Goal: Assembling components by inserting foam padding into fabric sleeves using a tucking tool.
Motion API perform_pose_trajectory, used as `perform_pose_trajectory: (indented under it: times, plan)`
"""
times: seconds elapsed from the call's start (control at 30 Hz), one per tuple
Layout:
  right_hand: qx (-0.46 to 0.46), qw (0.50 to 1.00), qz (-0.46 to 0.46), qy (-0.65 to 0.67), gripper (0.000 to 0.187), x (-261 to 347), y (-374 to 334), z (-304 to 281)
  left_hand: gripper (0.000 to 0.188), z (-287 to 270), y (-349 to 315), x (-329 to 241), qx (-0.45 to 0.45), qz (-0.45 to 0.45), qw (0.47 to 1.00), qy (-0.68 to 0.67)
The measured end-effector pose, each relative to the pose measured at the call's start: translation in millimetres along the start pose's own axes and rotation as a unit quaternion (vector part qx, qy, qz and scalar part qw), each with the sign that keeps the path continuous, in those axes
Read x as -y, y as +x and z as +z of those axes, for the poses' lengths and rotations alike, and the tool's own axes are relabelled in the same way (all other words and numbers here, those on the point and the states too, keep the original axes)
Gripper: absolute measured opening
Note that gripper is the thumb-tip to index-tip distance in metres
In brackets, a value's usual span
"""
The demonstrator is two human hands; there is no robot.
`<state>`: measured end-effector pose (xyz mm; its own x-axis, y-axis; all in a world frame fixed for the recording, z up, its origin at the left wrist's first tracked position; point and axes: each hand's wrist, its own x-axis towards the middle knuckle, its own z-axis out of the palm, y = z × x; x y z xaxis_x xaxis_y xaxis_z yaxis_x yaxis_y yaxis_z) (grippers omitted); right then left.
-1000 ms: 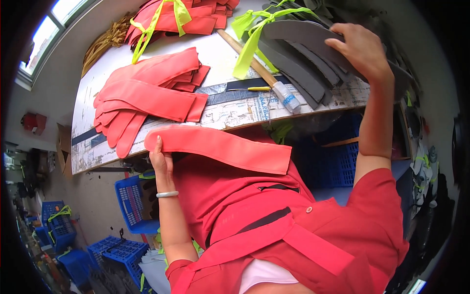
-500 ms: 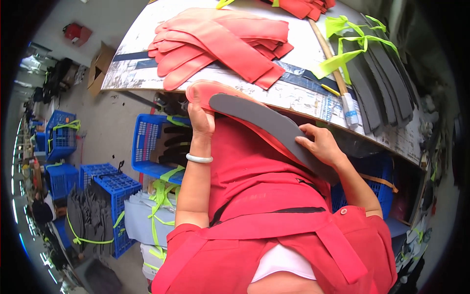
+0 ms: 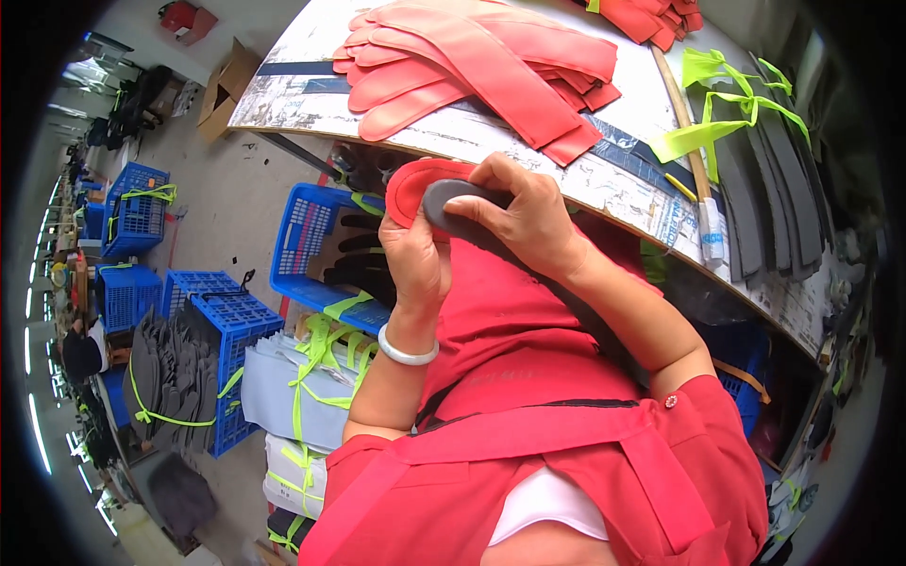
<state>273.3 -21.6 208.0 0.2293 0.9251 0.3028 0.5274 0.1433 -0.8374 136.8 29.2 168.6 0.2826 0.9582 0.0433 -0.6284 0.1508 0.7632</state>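
Observation:
My left hand [image 3: 415, 269] is closed on the rounded end of a red fabric strip [image 3: 407, 195], which has a stitched line along its edge. A curved dark grey foam-like strip [image 3: 444, 196] has its rounded tip against the red strip. My right hand [image 3: 533, 217] pinches this tip, thumb on top and fingers curled behind. From there the grey strip runs down under my right forearm, over my red apron. How far the two strips overlap is hidden by my hands and forearm.
A pile of red strips [image 3: 491, 66] lies on the worn white table [image 3: 651, 203]. Grey strips [image 3: 779, 189] tied with yellow-green bands lie at its right, beside a wooden stick [image 3: 681, 113]. Blue crates [image 3: 307, 231] and tied bundles [image 3: 297, 391] stand at my left.
My right hand has moved up and left along the grey strip to its rounded tip. The strips' upper ends have come closer to me. The view has shifted, too.

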Motion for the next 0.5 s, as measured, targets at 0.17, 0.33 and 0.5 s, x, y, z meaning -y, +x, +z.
perform_pose_trajectory:
  times: [0.17, 0.33, 0.5]
  plan:
    - [-0.030, 0.998, -0.014, 0.056, 0.030, -6, -6, 4, 0.037, -3, 0, -9, 0.043, -0.044, 0.997, -0.050]
    - [-0.017, 0.998, 0.020, 0.060, 0.029, -8, -1, 10, 0.044, 2, -6, -8, 0.054, -0.069, 0.995, -0.048]
    - [-0.025, 0.995, 0.025, 0.091, 0.030, -6, -6, 15, 0.053, 1, -15, -11, 0.085, -0.081, 0.992, -0.035]
